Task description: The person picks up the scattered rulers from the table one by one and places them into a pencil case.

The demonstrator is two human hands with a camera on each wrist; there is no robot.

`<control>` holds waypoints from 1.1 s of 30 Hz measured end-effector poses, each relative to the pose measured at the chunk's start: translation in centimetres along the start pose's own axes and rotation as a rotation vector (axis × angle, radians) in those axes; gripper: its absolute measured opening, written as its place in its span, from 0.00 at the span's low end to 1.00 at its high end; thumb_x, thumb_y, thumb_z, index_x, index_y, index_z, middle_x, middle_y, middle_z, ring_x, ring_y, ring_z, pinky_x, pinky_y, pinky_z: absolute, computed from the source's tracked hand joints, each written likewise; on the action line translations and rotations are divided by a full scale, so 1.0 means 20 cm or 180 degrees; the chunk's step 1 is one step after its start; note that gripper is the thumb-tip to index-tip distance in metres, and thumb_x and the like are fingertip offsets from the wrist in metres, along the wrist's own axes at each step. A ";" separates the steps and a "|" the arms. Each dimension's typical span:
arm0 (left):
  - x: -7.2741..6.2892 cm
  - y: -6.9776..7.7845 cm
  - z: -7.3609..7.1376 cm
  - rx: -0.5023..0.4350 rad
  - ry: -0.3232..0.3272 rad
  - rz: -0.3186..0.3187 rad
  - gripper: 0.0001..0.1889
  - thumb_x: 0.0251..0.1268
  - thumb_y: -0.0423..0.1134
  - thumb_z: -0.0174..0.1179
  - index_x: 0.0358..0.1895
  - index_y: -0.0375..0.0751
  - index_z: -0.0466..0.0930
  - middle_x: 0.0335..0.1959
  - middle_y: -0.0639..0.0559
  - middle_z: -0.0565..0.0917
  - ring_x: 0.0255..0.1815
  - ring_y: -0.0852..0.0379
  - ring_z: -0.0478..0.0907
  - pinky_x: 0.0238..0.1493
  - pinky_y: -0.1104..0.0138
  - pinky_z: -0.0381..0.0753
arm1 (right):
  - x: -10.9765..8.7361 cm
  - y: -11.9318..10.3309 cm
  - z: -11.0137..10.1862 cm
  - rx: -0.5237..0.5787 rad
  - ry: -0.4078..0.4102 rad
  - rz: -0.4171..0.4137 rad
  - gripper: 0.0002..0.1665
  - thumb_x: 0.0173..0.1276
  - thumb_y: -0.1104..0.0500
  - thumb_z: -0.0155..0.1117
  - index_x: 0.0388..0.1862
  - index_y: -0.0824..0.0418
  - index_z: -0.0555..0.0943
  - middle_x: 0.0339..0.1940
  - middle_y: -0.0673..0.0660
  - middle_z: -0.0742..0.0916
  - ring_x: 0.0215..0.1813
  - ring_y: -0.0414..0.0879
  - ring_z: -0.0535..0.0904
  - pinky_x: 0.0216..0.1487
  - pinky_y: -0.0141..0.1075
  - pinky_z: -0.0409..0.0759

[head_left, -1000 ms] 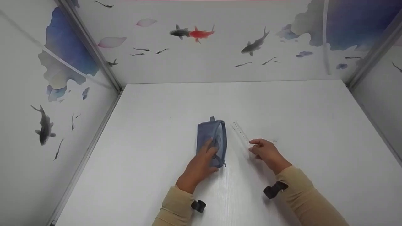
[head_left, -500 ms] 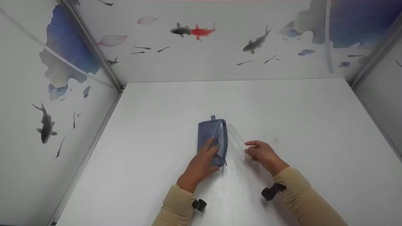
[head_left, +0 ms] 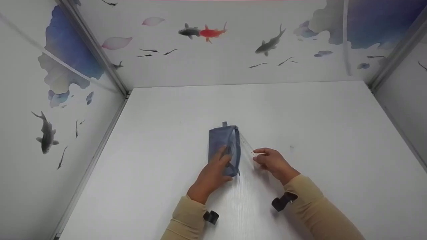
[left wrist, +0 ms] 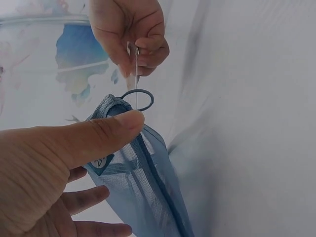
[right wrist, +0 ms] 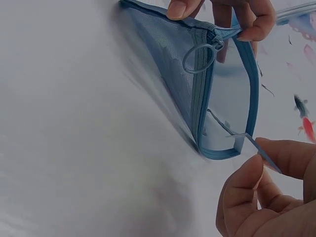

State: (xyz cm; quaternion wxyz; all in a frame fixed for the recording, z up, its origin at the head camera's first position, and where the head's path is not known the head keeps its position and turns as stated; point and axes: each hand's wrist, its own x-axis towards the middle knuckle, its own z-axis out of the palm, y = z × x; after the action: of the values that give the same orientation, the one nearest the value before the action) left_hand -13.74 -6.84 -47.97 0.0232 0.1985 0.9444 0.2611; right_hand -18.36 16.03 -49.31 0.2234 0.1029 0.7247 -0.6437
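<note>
A blue mesh zip pouch (head_left: 218,136) stands at the middle of the table with its mouth unzipped toward the right. My left hand (head_left: 210,178) grips it, the thumb on one side and the fingers on the other in the right wrist view. From the zip hangs a ring pull (right wrist: 185,61). My right hand (head_left: 275,165) pinches one end of a clear plastic ruler (head_left: 246,143) between thumb and fingers. The ruler's far end reaches inside the pouch's open mouth in the right wrist view, where the mesh partly hides it.
The white table (head_left: 166,133) has a wall (head_left: 233,66) with painted fish behind it and another wall (head_left: 20,100) on the left. A small faint mark (head_left: 291,147) shows on the table right of the pouch.
My right hand has moved left with the ruler, bringing its far end from beside the pouch to within its mouth. My left hand and the pouch have stayed in place.
</note>
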 end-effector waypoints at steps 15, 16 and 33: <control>0.00 0.00 0.00 0.0032 0.0036 -0.0024 0.33 0.48 0.37 0.75 0.59 0.45 0.70 0.76 0.44 0.56 0.70 0.45 0.65 0.57 0.58 0.77 | 0.02 -0.03 0.10 0.0131 0.0074 -0.0018 0.24 0.67 0.66 0.60 0.62 0.69 0.72 0.33 0.52 0.75 0.35 0.43 0.70 0.38 0.35 0.74; 0.00 0.00 0.00 0.0042 0.0046 -0.0007 0.33 0.48 0.37 0.75 0.59 0.45 0.70 0.75 0.44 0.56 0.69 0.45 0.66 0.57 0.59 0.77 | 0.02 -0.03 0.10 0.0132 0.0084 -0.0028 0.24 0.67 0.66 0.60 0.62 0.69 0.72 0.33 0.52 0.76 0.34 0.43 0.70 0.39 0.35 0.75; 0.00 -0.02 0.00 -0.0005 0.0040 0.0058 0.33 0.49 0.36 0.74 0.59 0.43 0.70 0.75 0.43 0.56 0.70 0.45 0.64 0.56 0.58 0.77 | 0.05 -0.05 0.18 0.0161 0.0106 -0.0051 0.25 0.68 0.65 0.59 0.63 0.70 0.71 0.39 0.53 0.78 0.36 0.43 0.71 0.42 0.35 0.75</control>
State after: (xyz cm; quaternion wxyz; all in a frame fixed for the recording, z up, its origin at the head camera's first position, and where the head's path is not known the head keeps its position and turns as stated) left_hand -13.94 -7.10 -48.04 0.0150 0.2054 0.9425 0.2633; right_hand -18.95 12.29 -49.12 0.2034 0.1133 0.7127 -0.6617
